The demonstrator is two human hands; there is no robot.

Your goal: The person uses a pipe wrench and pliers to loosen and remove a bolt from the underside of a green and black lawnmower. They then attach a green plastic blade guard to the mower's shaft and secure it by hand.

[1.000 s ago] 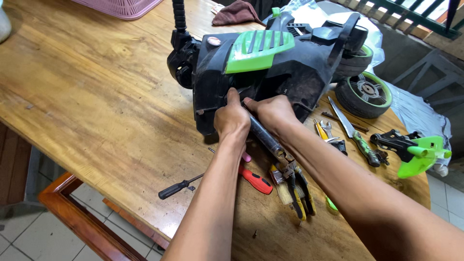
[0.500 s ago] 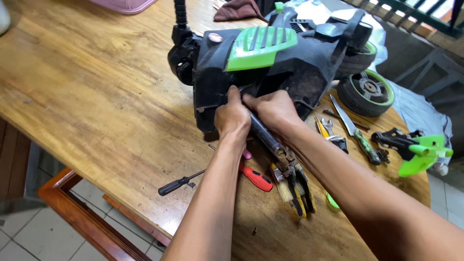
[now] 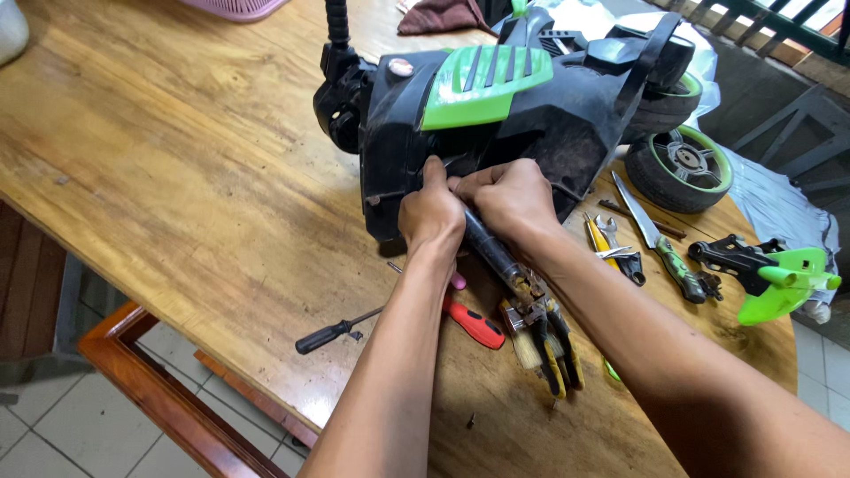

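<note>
A black and green machine housing (image 3: 496,115) lies on its side on the wooden table (image 3: 177,177). My left hand (image 3: 431,212) presses its fingers against the lower edge of the black shell. Close beside it, my right hand (image 3: 506,199) grips a dark-handled tool (image 3: 492,252) whose tip goes into the housing and is hidden by my fingers. Both hands touch each other at the shell's edge.
A black screwdriver (image 3: 335,333), a red-handled tool (image 3: 474,325), yellow-handled pliers (image 3: 553,350) and a brush lie near my forearms. A knife (image 3: 655,237), a loose wheel (image 3: 680,168) and a green and black part (image 3: 770,276) lie to the right. The table edge is near left.
The view has shifted slightly; both hands stay at the same spot on the housing edge, with only small finger movement.
</note>
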